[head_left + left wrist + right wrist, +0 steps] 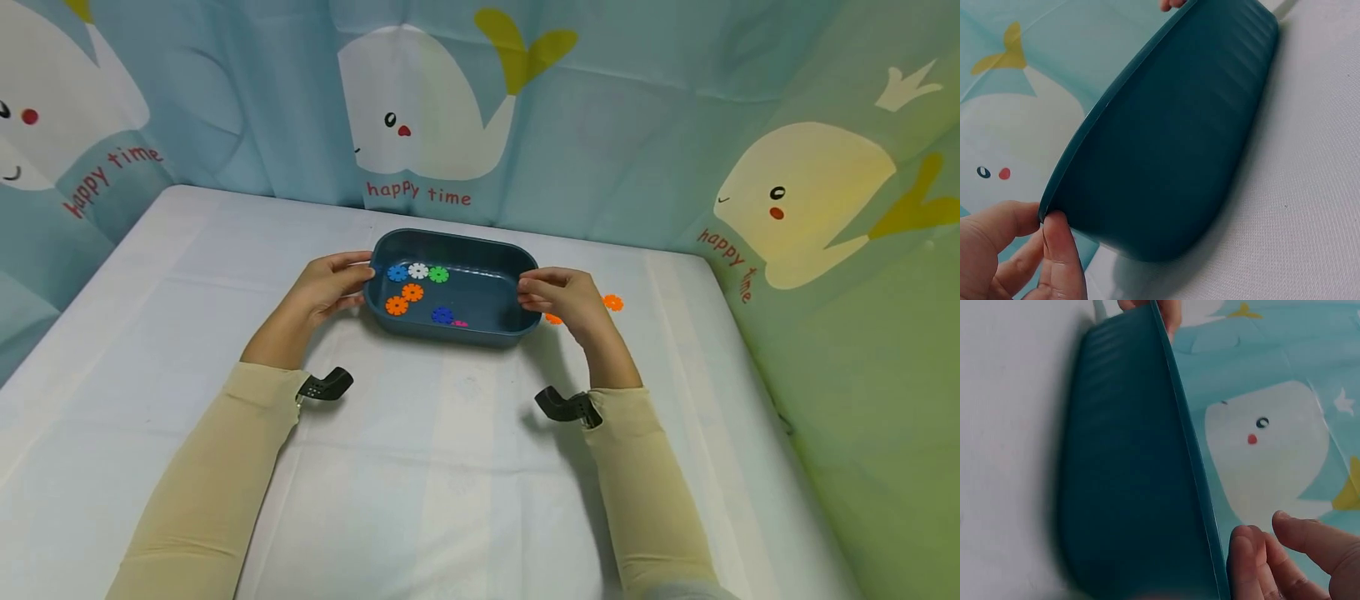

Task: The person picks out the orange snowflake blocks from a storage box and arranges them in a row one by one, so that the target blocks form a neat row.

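We pinch the tray with left hand, likely steadying it | right hand loose at opposite end, thumb parted

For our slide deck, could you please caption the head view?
Left hand and right hand at opposite ends of a dark basin containing colourful discs.

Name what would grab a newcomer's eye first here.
Likely the bright discs, mostly in the left half of the dark blue tub. The left hand pinches the tub's left end; the right hand is at the opposite end. Behind, cartoon whales decorate the curtain.
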`<action>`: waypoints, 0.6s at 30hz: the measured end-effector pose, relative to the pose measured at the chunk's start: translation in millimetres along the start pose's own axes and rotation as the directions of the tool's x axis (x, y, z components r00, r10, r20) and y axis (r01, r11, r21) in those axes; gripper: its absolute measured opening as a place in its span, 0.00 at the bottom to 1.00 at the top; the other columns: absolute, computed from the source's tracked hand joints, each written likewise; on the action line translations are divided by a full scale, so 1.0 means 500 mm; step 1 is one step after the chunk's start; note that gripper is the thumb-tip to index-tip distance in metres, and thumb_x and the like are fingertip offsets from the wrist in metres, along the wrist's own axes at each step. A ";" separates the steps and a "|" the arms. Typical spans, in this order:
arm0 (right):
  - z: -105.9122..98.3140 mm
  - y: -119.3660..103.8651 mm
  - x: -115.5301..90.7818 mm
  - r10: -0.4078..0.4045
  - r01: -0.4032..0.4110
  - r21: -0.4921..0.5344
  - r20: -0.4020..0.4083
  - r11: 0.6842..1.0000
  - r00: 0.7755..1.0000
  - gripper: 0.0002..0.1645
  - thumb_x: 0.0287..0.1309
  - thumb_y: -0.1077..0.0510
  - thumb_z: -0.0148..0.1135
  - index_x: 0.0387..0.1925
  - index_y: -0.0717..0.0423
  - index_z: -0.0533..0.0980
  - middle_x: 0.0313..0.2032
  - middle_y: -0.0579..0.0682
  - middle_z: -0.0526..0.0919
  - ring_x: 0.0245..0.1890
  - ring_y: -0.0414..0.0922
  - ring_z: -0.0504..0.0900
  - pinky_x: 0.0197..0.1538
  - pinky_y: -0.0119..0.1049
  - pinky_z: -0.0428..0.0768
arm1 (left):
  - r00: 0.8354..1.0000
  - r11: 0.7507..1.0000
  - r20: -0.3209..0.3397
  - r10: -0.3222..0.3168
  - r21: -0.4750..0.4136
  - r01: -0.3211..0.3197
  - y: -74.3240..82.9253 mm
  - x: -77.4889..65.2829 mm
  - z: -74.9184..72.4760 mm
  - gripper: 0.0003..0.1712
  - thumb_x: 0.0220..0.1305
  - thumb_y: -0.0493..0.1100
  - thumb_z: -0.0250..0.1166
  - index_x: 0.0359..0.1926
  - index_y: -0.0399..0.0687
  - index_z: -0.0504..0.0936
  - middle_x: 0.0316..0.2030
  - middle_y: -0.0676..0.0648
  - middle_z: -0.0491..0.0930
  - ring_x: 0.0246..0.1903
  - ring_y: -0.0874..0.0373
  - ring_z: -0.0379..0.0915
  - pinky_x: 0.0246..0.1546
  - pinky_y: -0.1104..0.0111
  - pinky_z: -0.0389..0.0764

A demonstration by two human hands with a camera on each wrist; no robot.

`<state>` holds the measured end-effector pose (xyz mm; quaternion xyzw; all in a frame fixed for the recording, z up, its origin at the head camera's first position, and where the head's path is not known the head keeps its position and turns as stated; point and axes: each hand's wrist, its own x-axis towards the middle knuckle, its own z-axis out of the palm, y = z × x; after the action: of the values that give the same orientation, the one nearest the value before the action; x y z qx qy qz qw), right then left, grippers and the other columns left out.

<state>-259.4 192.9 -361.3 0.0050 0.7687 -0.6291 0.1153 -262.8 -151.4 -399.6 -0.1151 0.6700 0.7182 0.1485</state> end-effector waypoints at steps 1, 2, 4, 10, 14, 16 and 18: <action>0.005 -0.002 0.001 -0.001 0.001 0.000 0.010 1.000 1.000 0.22 0.64 0.61 0.64 0.53 0.74 0.75 0.37 0.51 0.85 0.36 0.46 0.87 0.44 0.33 0.85 | 1.000 1.000 -0.004 0.000 0.002 0.000 0.000 0.000 0.000 0.30 0.67 0.39 0.63 0.69 0.48 0.70 0.52 0.47 0.78 0.33 0.66 0.79 0.32 0.76 0.84; 0.011 -0.004 0.002 -0.001 0.001 -0.007 0.022 1.000 1.000 0.22 0.64 0.61 0.64 0.53 0.74 0.75 0.37 0.51 0.85 0.37 0.46 0.87 0.44 0.33 0.85 | 1.000 1.000 -0.008 -0.001 0.004 0.001 0.000 0.001 0.000 0.30 0.67 0.39 0.63 0.69 0.48 0.71 0.52 0.48 0.78 0.33 0.66 0.79 0.32 0.76 0.84; 0.024 -0.006 0.005 0.001 0.000 -0.023 0.036 1.000 0.999 0.21 0.64 0.61 0.64 0.53 0.73 0.75 0.36 0.51 0.85 0.36 0.46 0.88 0.44 0.34 0.85 | 1.000 1.000 -0.010 -0.004 0.014 0.004 -0.001 0.000 0.000 0.30 0.68 0.40 0.63 0.69 0.49 0.70 0.52 0.48 0.78 0.34 0.67 0.79 0.32 0.76 0.84; 0.059 -0.008 0.020 -0.006 0.011 -0.105 0.049 0.994 0.999 0.19 0.63 0.60 0.66 0.51 0.70 0.78 0.39 0.55 0.86 0.43 0.55 0.86 0.43 0.32 0.85 | 1.000 0.999 -0.015 -0.012 0.037 0.012 0.000 0.000 -0.002 0.29 0.68 0.41 0.63 0.69 0.51 0.70 0.53 0.48 0.77 0.36 0.66 0.79 0.34 0.76 0.84; 0.075 -0.009 0.028 -0.011 0.021 -0.144 0.065 0.989 0.998 0.19 0.63 0.59 0.65 0.51 0.68 0.79 0.43 0.59 0.85 0.47 0.59 0.85 0.44 0.33 0.85 | 1.000 1.000 -0.013 -0.010 0.028 0.011 0.000 0.002 -0.002 0.30 0.68 0.41 0.63 0.69 0.51 0.71 0.52 0.48 0.77 0.35 0.66 0.78 0.34 0.76 0.84; 0.084 -0.009 0.032 -0.010 0.023 -0.156 0.082 0.987 0.997 0.19 0.63 0.59 0.65 0.51 0.68 0.79 0.45 0.61 0.85 0.47 0.57 0.85 0.44 0.33 0.85 | 1.000 1.000 -0.015 -0.009 0.020 0.010 0.000 0.003 -0.002 0.30 0.67 0.40 0.63 0.69 0.51 0.71 0.51 0.48 0.77 0.34 0.67 0.78 0.33 0.76 0.84; 0.095 -0.007 0.038 -0.012 0.029 -0.168 0.099 0.985 0.995 0.20 0.63 0.59 0.66 0.52 0.69 0.79 0.47 0.62 0.84 0.45 0.55 0.86 0.45 0.35 0.85 | 1.000 1.000 -0.016 -0.009 0.014 0.009 -0.001 0.004 -0.003 0.29 0.67 0.40 0.63 0.69 0.50 0.71 0.49 0.49 0.78 0.33 0.67 0.78 0.33 0.76 0.84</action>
<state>-270.2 143.6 -370.0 -0.0434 0.8129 -0.5620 0.1463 -264.4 -152.5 -400.5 -0.1225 0.6757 0.7118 0.1474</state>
